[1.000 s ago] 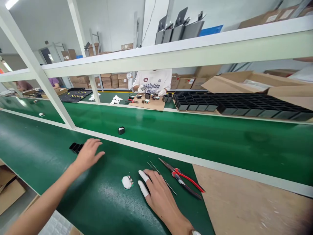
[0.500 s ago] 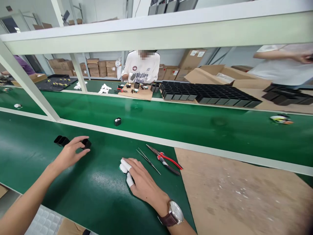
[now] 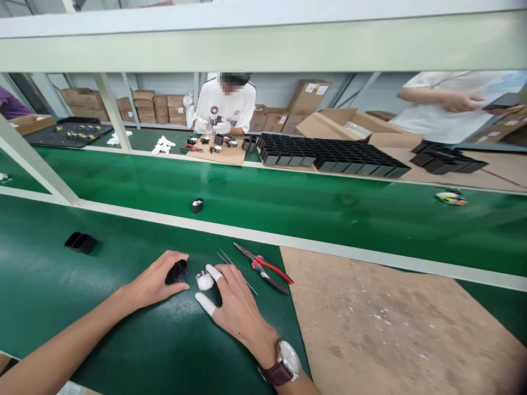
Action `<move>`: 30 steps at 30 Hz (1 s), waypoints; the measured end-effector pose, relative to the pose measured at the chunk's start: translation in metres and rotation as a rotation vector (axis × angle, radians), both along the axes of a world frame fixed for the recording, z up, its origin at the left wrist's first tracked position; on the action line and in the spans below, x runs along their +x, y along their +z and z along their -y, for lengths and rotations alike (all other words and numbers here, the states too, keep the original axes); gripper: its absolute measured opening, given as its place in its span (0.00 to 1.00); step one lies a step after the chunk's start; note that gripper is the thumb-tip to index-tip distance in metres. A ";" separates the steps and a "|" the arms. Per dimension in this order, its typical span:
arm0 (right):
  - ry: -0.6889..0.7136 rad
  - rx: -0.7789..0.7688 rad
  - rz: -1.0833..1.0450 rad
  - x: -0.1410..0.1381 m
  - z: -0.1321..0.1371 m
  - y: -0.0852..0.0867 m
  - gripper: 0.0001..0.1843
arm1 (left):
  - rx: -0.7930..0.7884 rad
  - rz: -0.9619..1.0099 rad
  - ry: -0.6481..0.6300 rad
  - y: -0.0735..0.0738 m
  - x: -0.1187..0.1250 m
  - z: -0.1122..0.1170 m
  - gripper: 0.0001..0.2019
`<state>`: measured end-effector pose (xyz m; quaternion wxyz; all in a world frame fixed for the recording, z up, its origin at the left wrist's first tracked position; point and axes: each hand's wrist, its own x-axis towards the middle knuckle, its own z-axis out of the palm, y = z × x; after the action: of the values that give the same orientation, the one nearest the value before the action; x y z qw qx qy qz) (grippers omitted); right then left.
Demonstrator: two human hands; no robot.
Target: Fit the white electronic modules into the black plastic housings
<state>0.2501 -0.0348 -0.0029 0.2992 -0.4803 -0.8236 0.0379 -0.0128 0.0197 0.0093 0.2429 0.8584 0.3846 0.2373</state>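
Observation:
My left hand (image 3: 154, 278) has its thumb and fingers around a small black plastic casing (image 3: 180, 271), its open end facing right. Just to the right lies a small part with a white rounded face and metal bits along its top (image 3: 205, 281). My right hand (image 3: 235, 304), with white finger covers on thumb and index finger, is at this part. The index fingertip is against or just above it, while the thumb stands apart below. Beyond that hand are tweezers (image 3: 250, 286), partly hidden by its fingers, and needle-nose pliers (image 3: 260, 265) with red and black handles.
Two black casings (image 3: 81, 242) stand at left on the green bench. Brown cardboard (image 3: 403, 329) covers the right side. A filled black casing (image 3: 197, 206) sits on the green belt beyond a pale rail (image 3: 177, 220). Across it, a person (image 3: 225, 107) works beside rows of casings (image 3: 329, 153).
My left hand has brought a black casing rightward, close to the white part. My right thumb and index finger have spread further apart. The view has shifted a little.

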 end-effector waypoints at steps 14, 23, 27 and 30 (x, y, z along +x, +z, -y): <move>0.013 0.030 -0.172 -0.001 -0.003 0.000 0.22 | -0.136 0.056 0.038 -0.007 -0.006 0.009 0.43; 0.136 0.123 -0.323 -0.014 0.012 0.019 0.34 | 0.035 0.068 -0.027 -0.003 0.002 0.021 0.38; 0.142 0.112 -0.314 -0.015 0.013 0.021 0.37 | 0.070 0.051 -0.051 -0.002 0.003 0.023 0.38; 0.146 0.119 -0.293 -0.015 0.013 0.021 0.37 | 0.090 0.049 -0.075 -0.002 0.003 0.023 0.39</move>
<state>0.2351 -0.0478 0.0177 0.4406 -0.3898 -0.8047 0.0803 -0.0094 -0.0029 0.0076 0.2220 0.8762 0.3351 0.2660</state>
